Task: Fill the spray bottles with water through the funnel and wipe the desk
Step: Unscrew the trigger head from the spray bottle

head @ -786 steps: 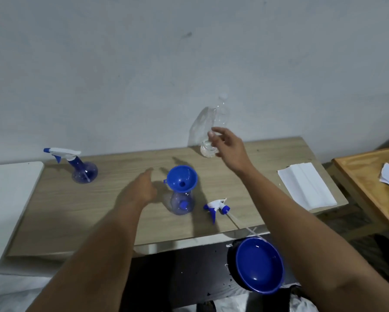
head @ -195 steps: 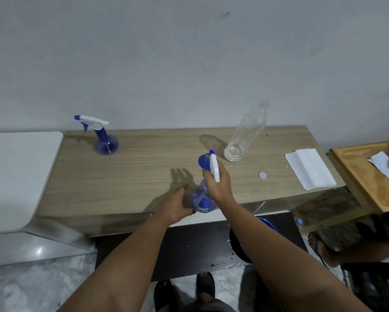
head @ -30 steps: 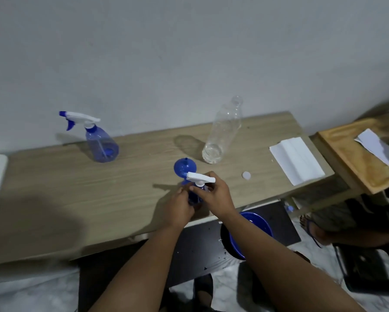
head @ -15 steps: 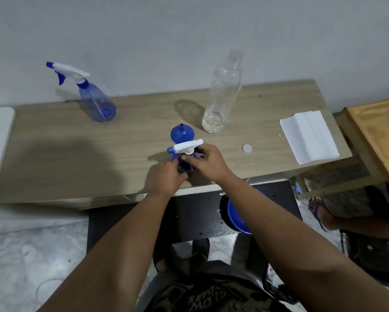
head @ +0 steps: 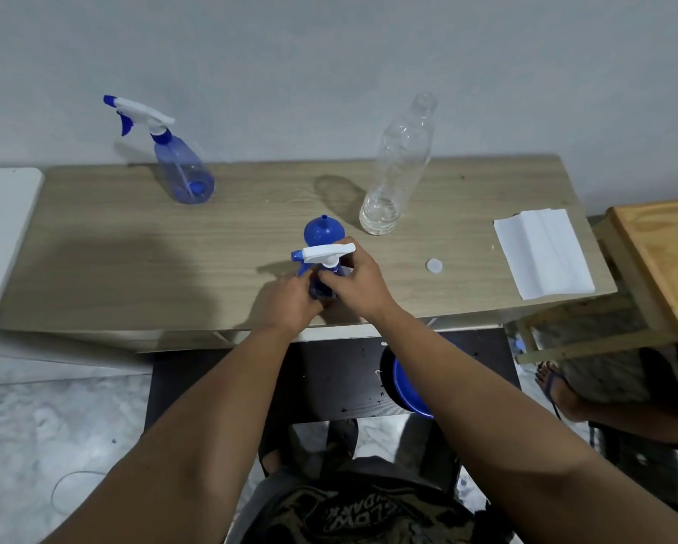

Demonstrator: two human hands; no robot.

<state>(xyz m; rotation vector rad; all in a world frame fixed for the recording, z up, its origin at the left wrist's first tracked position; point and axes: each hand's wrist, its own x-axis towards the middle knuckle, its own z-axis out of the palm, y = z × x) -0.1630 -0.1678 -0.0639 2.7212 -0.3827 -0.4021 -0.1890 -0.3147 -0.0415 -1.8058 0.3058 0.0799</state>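
Hands worked together: left hand (head: 290, 298) gripped the spray bottle (head: 321, 286) while right hand (head: 355, 282), above, pinched its collar, best turned squarely.

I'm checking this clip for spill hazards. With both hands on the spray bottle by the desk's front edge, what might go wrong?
The spray bottle, held by the left hand and right hand, stands near the desk edge; a slip could tip it off. The uncapped clear bottle close behind could get knocked over.

Pale grey wall (head: 329, 53), marbled floor (head: 35, 445), wooden side table (head: 659, 261) at right.
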